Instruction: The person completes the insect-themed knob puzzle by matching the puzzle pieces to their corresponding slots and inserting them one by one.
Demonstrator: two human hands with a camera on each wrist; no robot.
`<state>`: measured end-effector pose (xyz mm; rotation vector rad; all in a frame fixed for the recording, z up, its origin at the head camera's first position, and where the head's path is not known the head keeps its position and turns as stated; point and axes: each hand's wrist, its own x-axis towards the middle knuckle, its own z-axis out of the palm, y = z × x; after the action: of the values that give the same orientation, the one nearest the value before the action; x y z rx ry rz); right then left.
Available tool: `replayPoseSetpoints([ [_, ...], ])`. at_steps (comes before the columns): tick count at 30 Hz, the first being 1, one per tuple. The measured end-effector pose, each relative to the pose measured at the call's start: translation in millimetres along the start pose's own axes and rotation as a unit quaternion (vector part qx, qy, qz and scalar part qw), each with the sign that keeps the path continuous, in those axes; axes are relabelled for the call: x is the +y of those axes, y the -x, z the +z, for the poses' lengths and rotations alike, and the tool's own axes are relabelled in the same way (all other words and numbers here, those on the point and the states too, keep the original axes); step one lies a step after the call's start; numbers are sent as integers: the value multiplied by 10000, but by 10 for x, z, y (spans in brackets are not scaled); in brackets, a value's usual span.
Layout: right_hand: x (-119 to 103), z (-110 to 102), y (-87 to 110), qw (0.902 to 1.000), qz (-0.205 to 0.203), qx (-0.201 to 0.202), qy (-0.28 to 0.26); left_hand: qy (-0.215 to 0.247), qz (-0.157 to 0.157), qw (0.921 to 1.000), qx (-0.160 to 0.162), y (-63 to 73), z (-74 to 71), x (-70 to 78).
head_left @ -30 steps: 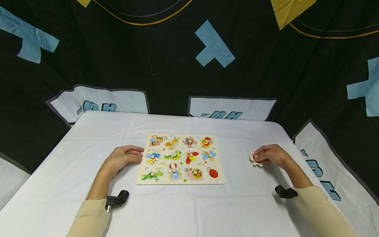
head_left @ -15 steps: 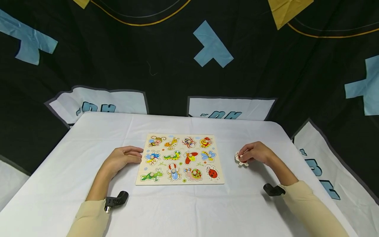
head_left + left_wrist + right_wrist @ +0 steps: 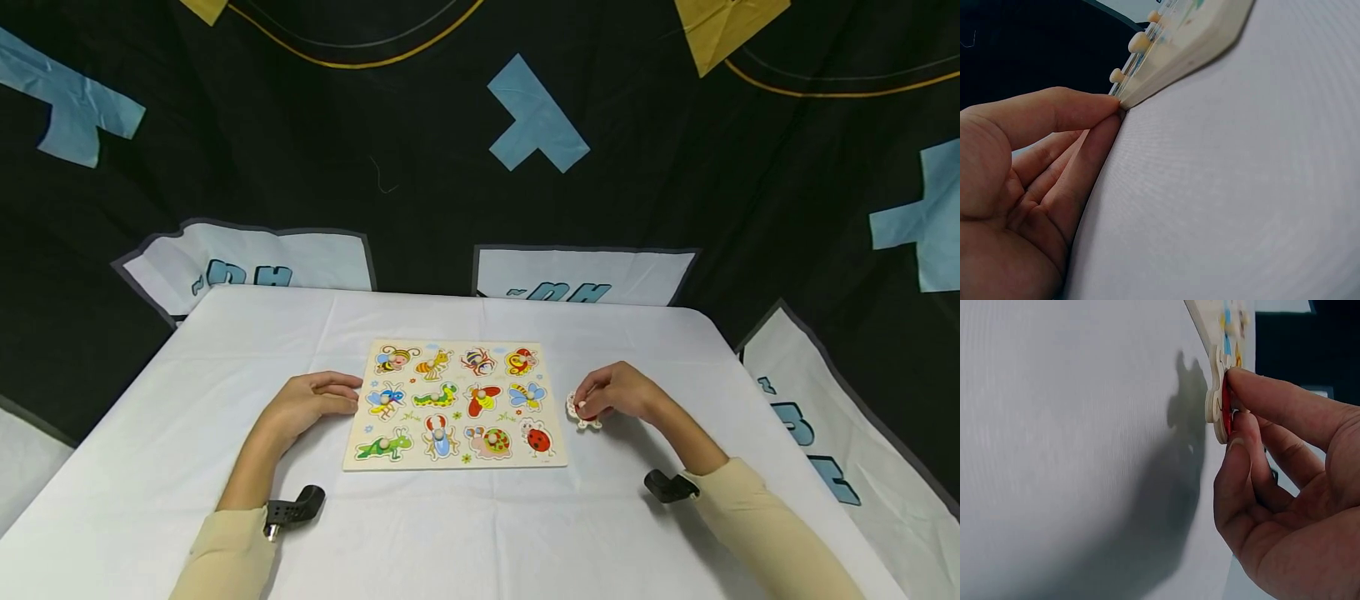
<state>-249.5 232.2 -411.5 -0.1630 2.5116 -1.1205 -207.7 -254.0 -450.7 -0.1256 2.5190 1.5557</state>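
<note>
My right hand (image 3: pixel 618 393) pinches a small red wooden puzzle piece (image 3: pixel 1215 394) with a pale wavy outline, between thumb and fingertips. It is held on edge above the cloth, just right of the wooden peg puzzle board (image 3: pixel 450 463); its shadow falls on the cloth in the right wrist view. Fingers cover much of its red face. Insect pictures in rows fill the board, several with round knobs (image 3: pixel 1139 42). A red ladybug picture (image 3: pixel 537 438) lies at its near right corner. My left hand (image 3: pixel 311 404) rests on the table, extended fingertips touching the board's left edge.
A white cloth (image 3: pixel 480 533) covers the table under the board. Behind stands a black curtain (image 3: pixel 300 142) with blue and yellow patches. Each wrist carries a black camera mount (image 3: pixel 671 486).
My right hand has moved left across the table with the red puzzle piece, closing in on the board's right edge. The left hand keeps its place at the board.
</note>
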Motion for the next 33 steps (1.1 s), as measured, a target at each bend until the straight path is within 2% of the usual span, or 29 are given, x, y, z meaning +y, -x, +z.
replayPoseSetpoints([
  [4, -76, 77, 3, 9998, -43, -166, -54, -8, 15, 10000, 8, 4, -4, -7],
  [11, -228, 174, 8, 9977, -389, -512, -216, 17, 5, 10000, 28, 3, -4, -16],
  [33, -331, 497, -34, 9936, -219, -1036, -398, 5, 49, 10000, -15, -1, -10, -9],
])
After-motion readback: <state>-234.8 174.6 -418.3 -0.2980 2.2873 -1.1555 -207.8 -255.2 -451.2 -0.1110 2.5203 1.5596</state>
